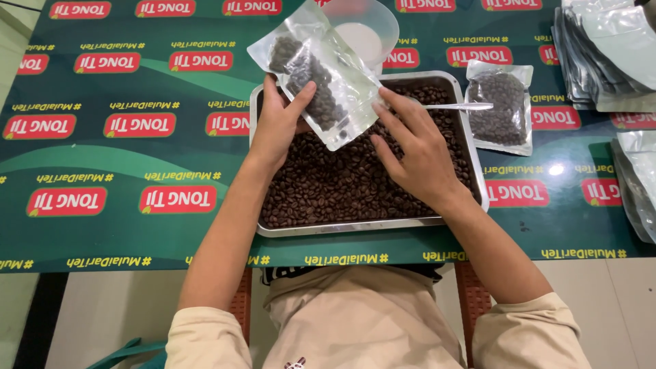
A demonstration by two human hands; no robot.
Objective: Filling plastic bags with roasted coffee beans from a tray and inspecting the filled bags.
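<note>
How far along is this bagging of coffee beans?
Done: one filled pouch lies on the table right of the tray. In hand: the left hand holds a clear pouch, partly filled, while the right hand touches its lower edge. Left: many coffee beans remain in the tray, and empty pouches are stacked at right.

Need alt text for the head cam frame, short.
A person's left hand holds a clear pouch partly filled with coffee beans over a metal tray of beans, while the right hand touches the pouch's lower edge. A spoon lies in the tray; a filled pouch and empty pouches sit on the green table.
</note>
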